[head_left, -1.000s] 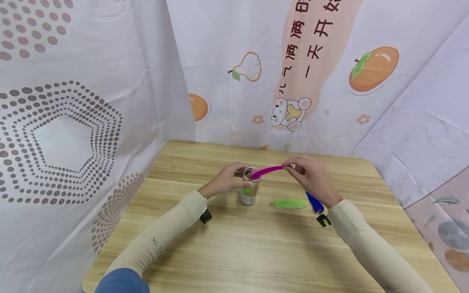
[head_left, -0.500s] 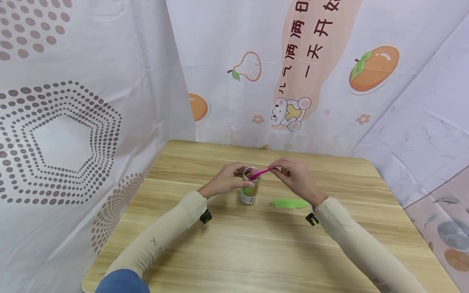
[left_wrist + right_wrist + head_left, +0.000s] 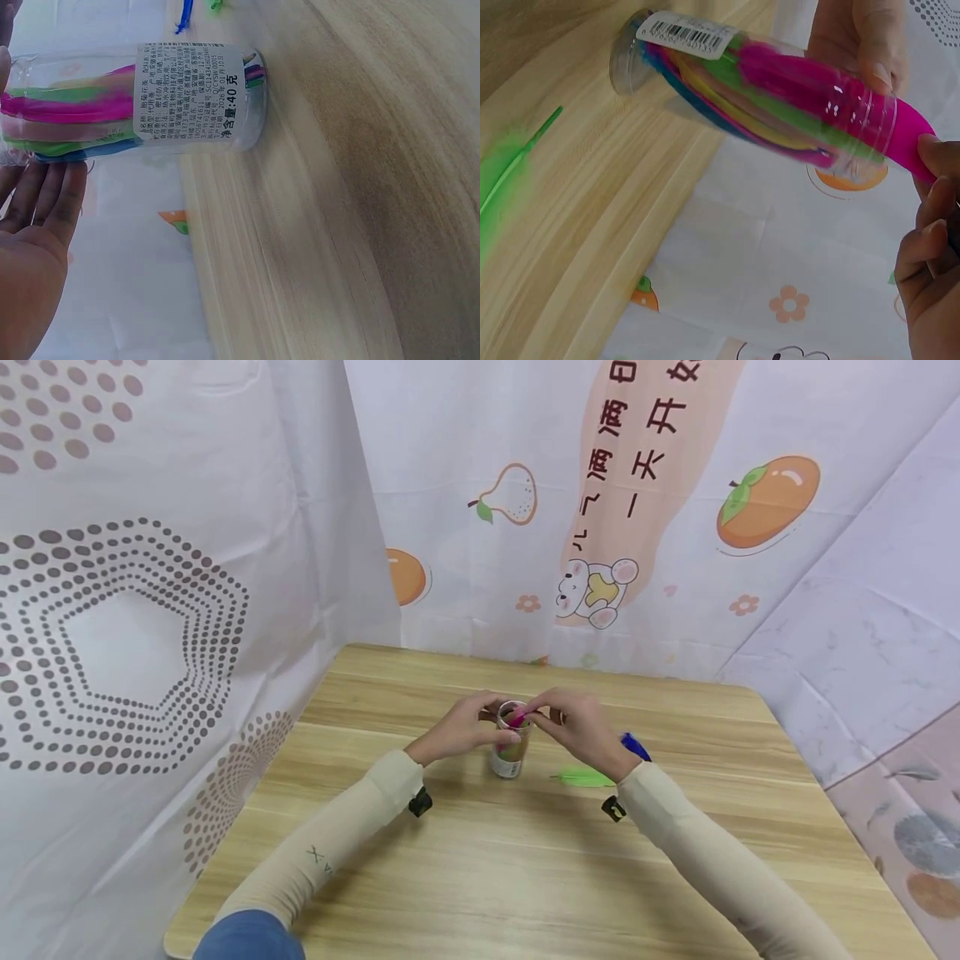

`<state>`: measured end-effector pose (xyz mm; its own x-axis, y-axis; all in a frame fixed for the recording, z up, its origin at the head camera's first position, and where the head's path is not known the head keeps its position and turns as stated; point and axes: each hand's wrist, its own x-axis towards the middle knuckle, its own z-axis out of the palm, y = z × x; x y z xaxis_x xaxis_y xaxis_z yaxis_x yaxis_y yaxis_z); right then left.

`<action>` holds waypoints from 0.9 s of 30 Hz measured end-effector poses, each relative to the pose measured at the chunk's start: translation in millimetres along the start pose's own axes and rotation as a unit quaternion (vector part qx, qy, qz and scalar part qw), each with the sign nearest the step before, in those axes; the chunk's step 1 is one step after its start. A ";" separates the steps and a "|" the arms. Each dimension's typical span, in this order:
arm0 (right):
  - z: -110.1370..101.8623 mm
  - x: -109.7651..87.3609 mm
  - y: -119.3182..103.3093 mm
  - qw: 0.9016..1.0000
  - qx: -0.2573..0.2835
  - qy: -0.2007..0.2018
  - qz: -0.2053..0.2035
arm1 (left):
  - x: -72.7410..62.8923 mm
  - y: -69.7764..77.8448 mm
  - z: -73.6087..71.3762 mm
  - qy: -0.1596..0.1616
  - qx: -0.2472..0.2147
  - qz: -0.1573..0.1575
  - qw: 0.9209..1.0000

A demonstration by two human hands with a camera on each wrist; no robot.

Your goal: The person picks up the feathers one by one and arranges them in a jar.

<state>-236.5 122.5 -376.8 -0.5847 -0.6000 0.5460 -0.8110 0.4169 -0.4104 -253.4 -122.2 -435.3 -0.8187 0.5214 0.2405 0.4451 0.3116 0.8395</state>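
Observation:
A clear plastic jar (image 3: 506,767) with a white label stands upright on the wooden table. Several colourful feathers (image 3: 735,90) are inside it, green, yellow, pink and blue among them. My left hand (image 3: 463,728) holds the jar around its upper part. In the right wrist view, my right hand (image 3: 937,225) pinches the end of a magenta feather (image 3: 911,139) at the jar's mouth, and most of that feather is inside. Beside the jar, a bright green feather (image 3: 581,777) lies on the table, partly covered by my right wrist.
A blue feather (image 3: 635,746) lies right of the green one, partly hidden behind my right arm. The wooden table (image 3: 465,860) ends at a white printed curtain (image 3: 465,560) at the back, and another patterned cloth (image 3: 285,568) hangs along the left.
My right hand has moved left toward the jar, sliding the magenta feather deeper into it. The left hand has stayed on the jar, which has not moved.

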 end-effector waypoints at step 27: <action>13.4 11.0 3.4 0.997 0.023 -0.055 0.039 | 0.1 0.4 -0.7 0.001 0.003 0.000 1.000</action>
<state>-245.5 108.1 -382.0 -0.6388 -0.6394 0.4278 -0.7595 0.4351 -0.4836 -253.6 -122.6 -434.5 -0.8194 0.5202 0.2407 0.4466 0.3164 0.8369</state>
